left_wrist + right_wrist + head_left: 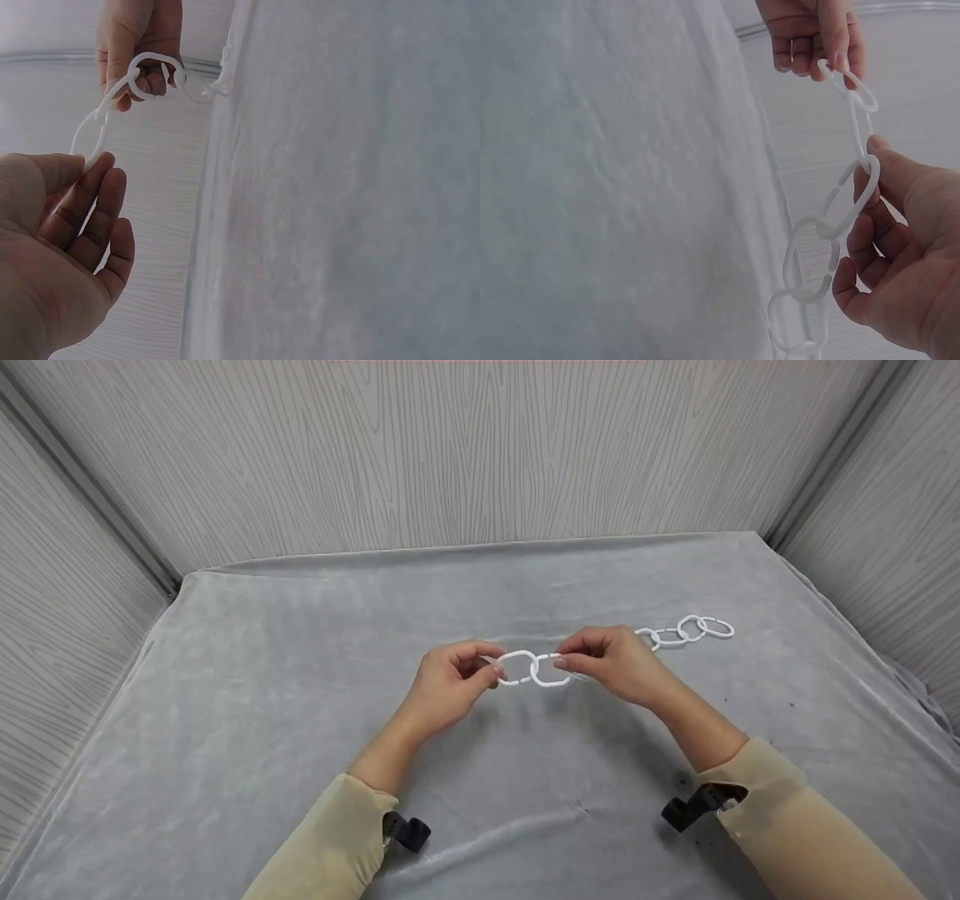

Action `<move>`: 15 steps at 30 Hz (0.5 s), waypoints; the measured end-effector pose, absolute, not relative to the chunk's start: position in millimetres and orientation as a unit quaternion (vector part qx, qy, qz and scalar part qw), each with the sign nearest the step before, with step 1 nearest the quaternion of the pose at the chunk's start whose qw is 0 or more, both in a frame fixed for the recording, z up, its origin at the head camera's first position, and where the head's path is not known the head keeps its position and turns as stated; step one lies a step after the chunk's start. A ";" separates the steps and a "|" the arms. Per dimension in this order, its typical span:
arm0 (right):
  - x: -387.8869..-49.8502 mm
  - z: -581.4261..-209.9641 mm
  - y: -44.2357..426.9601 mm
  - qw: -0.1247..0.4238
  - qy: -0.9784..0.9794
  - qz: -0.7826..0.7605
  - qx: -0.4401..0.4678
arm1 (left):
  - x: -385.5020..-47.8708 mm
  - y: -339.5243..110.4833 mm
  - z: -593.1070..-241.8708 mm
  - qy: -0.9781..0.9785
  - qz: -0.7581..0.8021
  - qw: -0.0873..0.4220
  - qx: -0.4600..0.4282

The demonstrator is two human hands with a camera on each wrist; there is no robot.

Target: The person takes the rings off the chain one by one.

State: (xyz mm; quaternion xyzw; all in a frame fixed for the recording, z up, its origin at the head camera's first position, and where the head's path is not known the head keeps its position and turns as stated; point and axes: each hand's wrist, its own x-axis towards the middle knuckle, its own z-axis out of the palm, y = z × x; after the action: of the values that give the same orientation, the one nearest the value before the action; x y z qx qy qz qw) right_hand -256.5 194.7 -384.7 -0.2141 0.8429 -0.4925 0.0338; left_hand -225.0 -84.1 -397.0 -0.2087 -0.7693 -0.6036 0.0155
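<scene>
White plastic links are joined in a chain. In the head view my left hand (pixel 446 686) pinches the end link (pixel 517 653) between thumb and fingers. My right hand (pixel 626 667) pinches the link joined to it (pixel 551 684), a short way to the right. Beyond the right hand, more joined links (pixel 691 628) lie on the grey cloth. The left wrist view has the end link (pixel 77 137) between the fingertips of my left hand (pixel 60 247). From my right hand (pixel 907 247), in the right wrist view, several links (pixel 789 259) trail downward.
A grey cloth (pixel 262 697) with creases covers the table. Pale wood-grained panels (pixel 465 457) stand behind it and at both sides. Small dark specks dot the cloth right of the right hand. Black wrist cameras (pixel 409 832) sit at both sleeves.
</scene>
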 end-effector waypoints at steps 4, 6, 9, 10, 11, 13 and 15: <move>-249.0 -387.8 193.0 0.048 0.834 -0.503 -0.220 | -218.0 -86.6 -398.9 -0.769 -0.605 0.027 -0.203; -245.6 -389.7 192.7 0.058 0.831 -0.508 -0.219 | -215.6 -86.9 -400.6 -0.770 -0.605 0.030 -0.202; -239.9 -392.2 193.1 0.068 0.832 -0.509 -0.210 | -211.8 -87.2 -403.7 -0.769 -0.606 0.032 -0.201; -238.3 -393.1 193.2 0.069 0.832 -0.510 -0.208 | -210.7 -87.2 -404.7 -0.769 -0.607 0.034 -0.199; -236.8 -394.1 193.3 0.070 0.832 -0.511 -0.206 | -209.6 -87.4 -405.7 -0.768 -0.608 0.035 -0.196; -233.8 -395.2 193.8 0.070 0.830 -0.513 -0.206 | -207.8 -87.4 -407.4 -0.767 -0.611 0.035 -0.192; -231.9 -396.4 193.9 0.068 0.828 -0.517 -0.209 | -206.8 -87.1 -408.9 -0.767 -0.612 0.033 -0.189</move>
State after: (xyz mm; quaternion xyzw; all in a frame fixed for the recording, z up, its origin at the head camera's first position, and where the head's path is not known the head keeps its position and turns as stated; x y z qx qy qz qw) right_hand -231.9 193.9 -396.4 -0.2090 0.8275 -0.5166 0.0681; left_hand -206.8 -87.1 -408.9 -0.1889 -0.7669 -0.6125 0.0331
